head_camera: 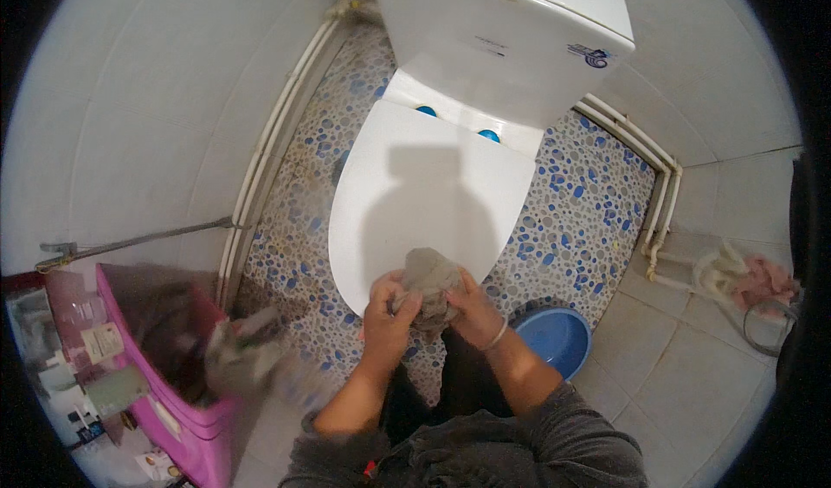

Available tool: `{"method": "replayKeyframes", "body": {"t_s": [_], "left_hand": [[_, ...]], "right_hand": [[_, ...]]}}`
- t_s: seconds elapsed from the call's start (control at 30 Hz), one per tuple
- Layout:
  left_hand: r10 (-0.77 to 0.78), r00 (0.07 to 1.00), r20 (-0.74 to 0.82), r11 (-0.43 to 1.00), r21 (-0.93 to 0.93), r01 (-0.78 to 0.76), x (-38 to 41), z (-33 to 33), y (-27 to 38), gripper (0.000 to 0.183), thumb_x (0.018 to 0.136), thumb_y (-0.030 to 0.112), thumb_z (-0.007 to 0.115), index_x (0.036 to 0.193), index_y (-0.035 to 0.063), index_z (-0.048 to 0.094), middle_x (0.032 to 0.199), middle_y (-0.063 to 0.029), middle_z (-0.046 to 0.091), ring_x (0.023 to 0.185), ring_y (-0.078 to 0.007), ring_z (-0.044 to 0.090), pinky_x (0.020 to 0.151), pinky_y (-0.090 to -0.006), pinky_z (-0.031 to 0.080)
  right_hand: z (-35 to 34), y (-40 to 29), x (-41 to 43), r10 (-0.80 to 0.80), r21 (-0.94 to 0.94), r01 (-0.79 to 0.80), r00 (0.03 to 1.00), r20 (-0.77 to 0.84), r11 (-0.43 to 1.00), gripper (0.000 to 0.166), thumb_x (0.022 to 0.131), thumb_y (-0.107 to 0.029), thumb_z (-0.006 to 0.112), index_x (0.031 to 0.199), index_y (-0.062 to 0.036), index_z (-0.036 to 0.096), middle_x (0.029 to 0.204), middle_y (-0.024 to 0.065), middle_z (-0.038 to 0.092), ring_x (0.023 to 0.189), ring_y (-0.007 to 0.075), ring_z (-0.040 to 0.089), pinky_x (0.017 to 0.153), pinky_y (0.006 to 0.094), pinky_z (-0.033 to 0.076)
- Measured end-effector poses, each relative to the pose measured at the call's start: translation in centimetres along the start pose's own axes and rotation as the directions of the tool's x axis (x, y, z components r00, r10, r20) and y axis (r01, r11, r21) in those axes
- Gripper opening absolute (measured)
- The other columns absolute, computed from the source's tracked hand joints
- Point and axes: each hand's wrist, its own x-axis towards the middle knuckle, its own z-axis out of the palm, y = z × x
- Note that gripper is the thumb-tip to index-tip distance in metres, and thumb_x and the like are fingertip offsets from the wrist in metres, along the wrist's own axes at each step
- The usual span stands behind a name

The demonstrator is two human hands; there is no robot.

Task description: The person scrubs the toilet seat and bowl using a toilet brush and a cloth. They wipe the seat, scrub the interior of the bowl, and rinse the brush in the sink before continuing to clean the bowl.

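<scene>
A bunched grey-brown cloth (428,287) is held between my two hands, above the front edge of the white toilet lid (376,189). My left hand (389,306) grips the cloth's left side, thumb on top. On its right side my right hand (472,306) has hold of it, with a band around that wrist. The lid is down and carries a broad shadow. Behind it stands the white cistern (500,40), and two blue round pieces show at the hinge.
A blue plastic basin (561,339) sits on the floor to the right. At left are a pink plastic bin (208,433) with dark contents, several bottles and a metal bar (149,236) on the wall. Pale pipes (279,118) run along both walls. Cloths (756,280) hang at far right.
</scene>
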Motion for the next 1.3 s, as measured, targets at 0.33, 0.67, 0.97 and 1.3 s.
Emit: {"method": "replayKeyframes", "body": {"t_s": [0.33,0.67,0.97,1.3], "left_hand": [[0.190,0.958,-0.214,0.975,0.159,-0.157,3.8,-2.2,4.9,0.016,0.074,0.013,0.056,0.073,0.0034,0.043,0.065,-0.0015,0.046,0.060,-0.0088,0.044,0.054,-0.0215,0.037],[0.083,0.990,0.110,0.893,0.433,-0.123,5.8,-6.8,-0.5,0.029,0.063,0.007,0.060,0.090,0.0073,0.052,0.102,-0.0122,0.041,0.093,-0.0238,0.041,0.072,-0.0323,0.038],[0.219,0.903,0.370,0.573,0.701,-0.425,10.8,-0.4,-5.8,0.050,0.064,0.022,0.062,0.110,0.0201,0.044,0.126,-0.0116,0.021,0.113,-0.0331,0.022,0.090,-0.0462,0.021],[0.300,0.536,0.789,0.462,0.371,-0.805,13.5,14.0,-11.6,0.047,0.065,0.012,0.052,0.108,0.0312,0.043,0.126,-0.0023,0.025,0.109,-0.0261,0.031,0.084,-0.0460,0.028]], "right_hand": [[-0.1,-6.7,-0.4,-0.427,-0.862,0.485,0.756,0.497,-0.145,0.036,0.054,-0.004,0.068,0.088,-0.0074,0.054,0.070,0.0046,0.040,0.069,0.0196,0.041,0.061,0.0290,0.035],[0.6,-3.7,1.2,-0.416,-0.850,0.331,0.762,0.496,-0.410,0.038,0.060,-0.006,0.062,0.097,-0.0103,0.053,0.091,0.0101,0.044,0.088,0.0279,0.040,0.078,0.0362,0.030],[-12.6,-3.8,4.0,-0.394,-0.694,-0.282,0.657,-0.643,0.662,0.048,0.075,-0.035,0.049,0.111,-0.0062,0.035,0.100,0.0107,0.044,0.083,0.0229,0.047,0.071,0.0341,0.039],[-15.8,-7.5,8.3,-0.013,-0.274,-0.132,0.882,-0.471,0.953,0.050,0.081,-0.045,0.033,0.118,-0.0113,0.028,0.112,0.0093,0.038,0.096,0.0257,0.043,0.076,0.0392,0.040]]}}
